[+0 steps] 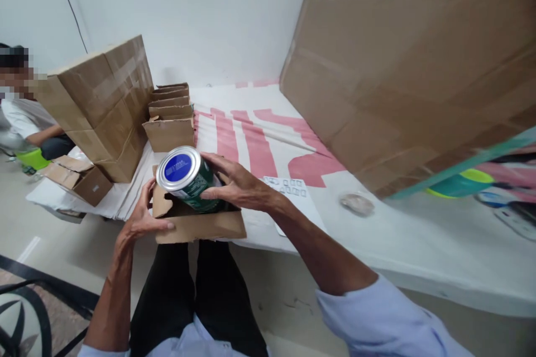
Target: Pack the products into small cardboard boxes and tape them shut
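Note:
A green metal can (196, 189) with a silver rim and a blue label on its end tilts over an open cardboard box (201, 227). My right hand (234, 181) grips the can's side, thumb in front and fingers behind. At the box's left end, my left hand (144, 215) is closed around the cardboard, its thumb along the front wall. The box sits at the near edge of the table, just above my lap. The can's lower end is hidden inside the box.
Taped cartons (109, 106) are stacked at left, beside a row of open cardboard boxes (170, 117) and a small box (81, 178). A large cardboard sheet (402, 67) leans at right. A printed sheet (297, 201) and clear plastic packet (355, 203) lie nearby. Another person (29, 111) sits far left.

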The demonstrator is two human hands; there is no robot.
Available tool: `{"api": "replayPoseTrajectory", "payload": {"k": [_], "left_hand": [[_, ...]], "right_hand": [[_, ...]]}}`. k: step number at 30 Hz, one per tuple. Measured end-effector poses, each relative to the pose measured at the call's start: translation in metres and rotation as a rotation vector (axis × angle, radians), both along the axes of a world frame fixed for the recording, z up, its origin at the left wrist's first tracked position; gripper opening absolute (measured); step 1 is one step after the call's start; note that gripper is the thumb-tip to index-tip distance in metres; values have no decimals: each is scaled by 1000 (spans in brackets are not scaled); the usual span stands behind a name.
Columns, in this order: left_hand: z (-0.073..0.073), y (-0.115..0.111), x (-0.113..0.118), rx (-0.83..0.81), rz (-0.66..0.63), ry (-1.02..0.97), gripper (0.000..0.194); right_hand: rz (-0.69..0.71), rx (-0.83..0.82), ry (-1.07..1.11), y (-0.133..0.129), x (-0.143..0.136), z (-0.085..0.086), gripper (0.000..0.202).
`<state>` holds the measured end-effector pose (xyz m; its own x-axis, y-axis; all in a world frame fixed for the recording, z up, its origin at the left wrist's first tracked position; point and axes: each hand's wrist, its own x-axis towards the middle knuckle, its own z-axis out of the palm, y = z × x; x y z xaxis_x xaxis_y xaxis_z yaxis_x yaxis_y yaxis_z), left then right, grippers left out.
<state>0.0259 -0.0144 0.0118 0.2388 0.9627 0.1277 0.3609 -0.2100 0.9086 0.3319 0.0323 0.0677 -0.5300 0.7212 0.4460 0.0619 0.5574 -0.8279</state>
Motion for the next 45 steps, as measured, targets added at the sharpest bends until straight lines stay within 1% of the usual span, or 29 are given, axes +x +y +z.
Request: {"api": "replayPoseTrajectory", "payload": {"k": [3, 5, 6, 9, 10, 11, 12, 14, 15, 16, 18, 21, 24, 26, 29, 31, 35, 36, 38, 40, 41, 42, 43, 45], "left_hand": [[3, 0, 4, -27, -10, 24, 146], [8, -1, 5, -15, 8, 59, 143], [12, -2, 5, 18, 37, 77, 136], [31, -6, 13, 191, 147, 94, 107], [39, -6, 19, 241, 152, 75, 99], [46, -6, 26, 271, 126, 45, 95], [53, -5, 34, 276, 71, 7, 96], [65, -2, 52, 242, -49, -79, 106], [69, 1, 60, 224, -87, -120, 112], [72, 5, 68, 214, -105, -157, 115], [76, 11, 80, 229, -94, -223, 117], [75, 20, 87, 268, -68, -312, 114], [72, 26, 88, 284, -47, -384, 100], [72, 27, 87, 306, -23, -408, 93], [76, 27, 83, 321, -16, -395, 90], [83, 27, 75, 332, -14, -374, 97], [103, 28, 46, 438, 64, -371, 136], [108, 27, 37, 456, 53, -362, 142], [119, 22, 23, 436, -47, -287, 146], [125, 13, 16, 367, -176, -168, 139], [126, 7, 15, 337, -210, -126, 133], [126, 1, 16, 320, -213, -113, 127], [123, -4, 19, 317, -186, -134, 121], [113, -14, 28, 319, -86, -262, 114]], "right_hand": [[13, -80, 114, 2, 1, 4, 92], [29, -120, 190, 2, 2, 8, 94], [38, -134, 228, 1, 2, 10, 95], [68, -150, 331, -1, 1, 15, 94], [69, -151, 356, -1, -1, 16, 93], [63, -148, 376, -1, -3, 17, 92], [50, -144, 393, -1, -5, 19, 91], [10, -137, 419, 1, -12, 22, 88], [-10, -137, 428, 3, -16, 24, 87], [-29, -140, 435, 4, -19, 26, 86], [-55, -151, 446, 7, -24, 31, 84], [-54, -153, 459, 7, -26, 38, 84], [-26, -154, 400, 1, -25, 42, 90], [-11, -168, 353, -4, -26, 42, 92], [-27, -177, 359, -9, -27, 38, 85], [-52, -172, 366, -10, -25, 35, 81], [-125, -154, 285, -11, -6, 38, 80], [-143, -146, 245, -11, 0, 40, 80], [-155, -139, 137, -12, 12, 45, 77], [-145, -159, 37, -12, 21, 50, 76], [-153, -169, 6, -13, 24, 53, 76], [-175, -175, 0, -13, 26, 54, 75], [-206, -180, 24, -14, 26, 54, 76], [-233, -195, 139, -15, 21, 52, 82]]}}
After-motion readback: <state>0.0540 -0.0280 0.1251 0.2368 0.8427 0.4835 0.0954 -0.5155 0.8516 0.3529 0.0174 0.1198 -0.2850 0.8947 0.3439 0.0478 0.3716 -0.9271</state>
